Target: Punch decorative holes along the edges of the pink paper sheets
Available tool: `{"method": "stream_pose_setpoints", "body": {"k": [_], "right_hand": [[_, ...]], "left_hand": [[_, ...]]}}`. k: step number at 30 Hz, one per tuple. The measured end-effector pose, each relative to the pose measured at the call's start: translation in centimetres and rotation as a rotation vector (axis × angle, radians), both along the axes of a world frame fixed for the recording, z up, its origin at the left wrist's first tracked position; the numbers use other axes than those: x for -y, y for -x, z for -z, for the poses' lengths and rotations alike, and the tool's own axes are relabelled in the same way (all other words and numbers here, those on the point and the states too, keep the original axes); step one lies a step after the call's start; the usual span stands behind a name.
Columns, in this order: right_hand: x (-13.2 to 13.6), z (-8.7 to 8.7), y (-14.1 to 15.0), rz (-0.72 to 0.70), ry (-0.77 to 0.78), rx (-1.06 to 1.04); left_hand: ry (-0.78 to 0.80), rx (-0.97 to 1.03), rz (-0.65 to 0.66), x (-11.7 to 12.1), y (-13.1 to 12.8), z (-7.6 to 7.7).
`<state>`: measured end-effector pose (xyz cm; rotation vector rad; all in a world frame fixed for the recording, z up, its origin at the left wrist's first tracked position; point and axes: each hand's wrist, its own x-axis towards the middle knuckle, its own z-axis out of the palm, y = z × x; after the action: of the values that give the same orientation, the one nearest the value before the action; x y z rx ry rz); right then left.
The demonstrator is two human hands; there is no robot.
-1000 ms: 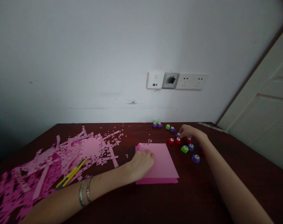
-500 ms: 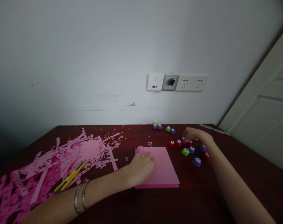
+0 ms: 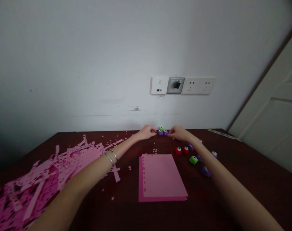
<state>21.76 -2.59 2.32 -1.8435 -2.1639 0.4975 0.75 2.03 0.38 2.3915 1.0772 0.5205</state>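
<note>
Both my arms reach to the far edge of the dark wooden table (image 3: pixel 232 192). A small cluster of craft punches sits there: a green one (image 3: pixel 162 129) on top and two purple ones below it. My left hand (image 3: pixel 147 131), fingers drawn together, pinches at the left purple punch (image 3: pixel 159 132). My right hand (image 3: pixel 179 133), fingers also drawn together, touches the right purple punch (image 3: pixel 165 132). A stack of pink paper (image 3: pixel 161 177) with a punched left edge lies untouched between my forearms.
More punches lie right of the paper: two red (image 3: pixel 177 150), a green (image 3: pixel 193 159) and purple ones (image 3: pixel 214 154). A heap of pink paper scraps (image 3: pixel 40 179) covers the table's left side. Wall sockets (image 3: pixel 181 85) sit above; a door (image 3: pixel 275 122) stands at right.
My left hand left the pink paper and my right hand left the scattered punches; both moved forward to the punch cluster by the wall. The yellow knife is now out of sight.
</note>
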Motion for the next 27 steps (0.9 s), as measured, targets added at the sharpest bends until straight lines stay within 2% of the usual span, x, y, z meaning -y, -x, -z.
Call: {"method": "stream_pose_setpoints", "body": {"k": [3, 6, 12, 21, 27], "right_hand": [[-1.1, 1.7, 1.8, 0.049, -0.077, 0.038], [-1.8, 3.2, 3.0, 0.164, -0.134, 0.087], [-2.5, 4.6, 4.4, 0.283, -0.224, 0.203], [-2.9, 5.3, 4.9, 0.334, -0.200, 0.278], [-3.4, 5.3, 4.1, 0.228, -0.248, 0.211]], "left_hand": [[-0.003, -0.030, -0.049, -2.7, -1.4, 1.6], [-0.011, -0.050, -0.055, -4.7, -2.6, 3.3], [-0.034, -0.042, -0.015, -6.6, -3.9, 5.4], [-0.025, 0.025, 0.017, -7.0, -4.1, 6.3], [0.010, 0.083, 0.014, -6.3, -3.2, 5.3]]}}
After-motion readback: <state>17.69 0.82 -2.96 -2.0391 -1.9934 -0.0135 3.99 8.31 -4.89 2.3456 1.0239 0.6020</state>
